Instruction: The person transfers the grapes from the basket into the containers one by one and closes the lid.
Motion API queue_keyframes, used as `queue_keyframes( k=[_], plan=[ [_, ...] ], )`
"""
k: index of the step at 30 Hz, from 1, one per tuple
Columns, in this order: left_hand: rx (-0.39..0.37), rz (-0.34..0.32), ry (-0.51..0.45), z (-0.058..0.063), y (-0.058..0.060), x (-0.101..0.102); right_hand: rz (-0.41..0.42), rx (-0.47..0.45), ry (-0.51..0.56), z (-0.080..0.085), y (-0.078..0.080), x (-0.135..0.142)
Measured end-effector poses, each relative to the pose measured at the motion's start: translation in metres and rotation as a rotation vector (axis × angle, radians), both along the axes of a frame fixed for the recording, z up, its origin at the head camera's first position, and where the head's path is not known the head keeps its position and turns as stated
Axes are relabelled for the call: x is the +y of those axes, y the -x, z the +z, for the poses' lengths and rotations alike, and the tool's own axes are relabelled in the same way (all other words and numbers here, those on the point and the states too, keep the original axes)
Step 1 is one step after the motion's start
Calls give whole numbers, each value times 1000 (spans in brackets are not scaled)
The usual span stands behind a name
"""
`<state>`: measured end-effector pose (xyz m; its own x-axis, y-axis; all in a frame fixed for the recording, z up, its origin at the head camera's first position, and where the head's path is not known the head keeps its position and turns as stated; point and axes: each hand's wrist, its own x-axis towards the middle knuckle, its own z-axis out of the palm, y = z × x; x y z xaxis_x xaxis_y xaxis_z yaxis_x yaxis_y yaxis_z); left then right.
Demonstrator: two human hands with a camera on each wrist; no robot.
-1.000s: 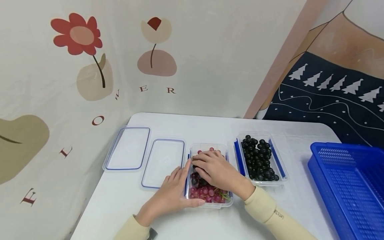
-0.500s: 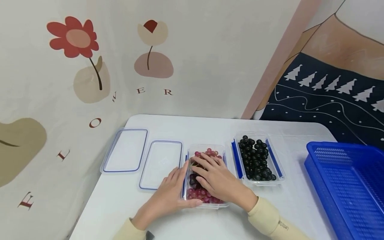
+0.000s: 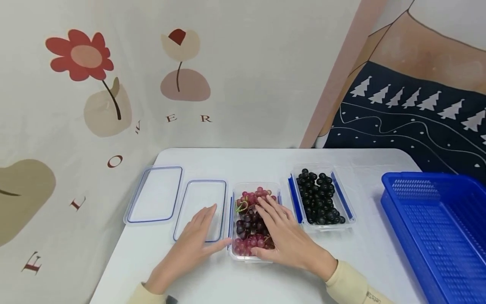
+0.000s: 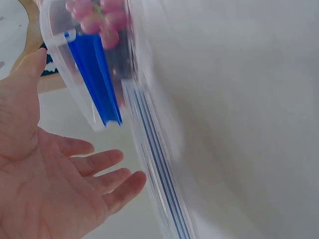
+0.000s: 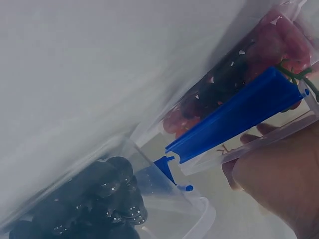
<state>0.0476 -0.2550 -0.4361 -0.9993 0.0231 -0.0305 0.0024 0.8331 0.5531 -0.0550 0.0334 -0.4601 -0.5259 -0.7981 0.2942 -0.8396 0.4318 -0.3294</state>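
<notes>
A clear plastic container [image 3: 250, 259] with blue side clasps holds red grapes [image 3: 253, 241] at both ends and dark purple grapes [image 3: 247, 223] between them. My right hand [image 3: 290, 238] lies over its right side, fingers straight and thumb spread across the near grapes; whether it touches them is unclear. To the left, my left hand [image 3: 191, 240] is spread over the near part of a clear lid with a blue seal [image 3: 201, 192], apart from the container. The left wrist view shows its fingers loosely extended below a blue clasp [image 4: 94, 79], holding nothing.
A second container [image 3: 332, 228] full of black grapes [image 3: 320, 198] stands to the right. Beyond it, a deep blue plastic basket [image 3: 429, 219] sits at the right edge. Another blue-sealed lid [image 3: 155, 194] lies far left on the white table [image 3: 243, 162]. A printed curtain hangs behind.
My left hand has left the container's side and moved left. The right hand has drawn back towards its right edge, uncovering more grapes and a green stem. The head view has shifted slightly.
</notes>
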Motion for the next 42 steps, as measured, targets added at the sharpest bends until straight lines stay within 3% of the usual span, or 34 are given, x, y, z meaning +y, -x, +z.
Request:
queue_keyframes(
  k=[7, 17, 24, 29, 32, 37, 42],
  plan=[
    [143, 91, 68, -6, -8, -23, -62, -107, -3, -3, -5, 9],
    [210, 191, 77, -16, -15, -40, -160, -260, -22, 0, -14, 18],
    [208, 237, 81, -20, -16, -48, -206, -417, -1, -1, -16, 22],
    [280, 250, 126, -23, -20, -55, -209, -461, 8, -2, -17, 24],
    [241, 246, 124, -22, -20, -58, -214, -465, 1, -1, -18, 26],
    [71, 257, 83, -19, -19, -65, -209, -458, 6, -1, -17, 28],
    [2, 182, 34, -16, -16, -74, -209, -462, 8, -1, -16, 29]
  ],
)
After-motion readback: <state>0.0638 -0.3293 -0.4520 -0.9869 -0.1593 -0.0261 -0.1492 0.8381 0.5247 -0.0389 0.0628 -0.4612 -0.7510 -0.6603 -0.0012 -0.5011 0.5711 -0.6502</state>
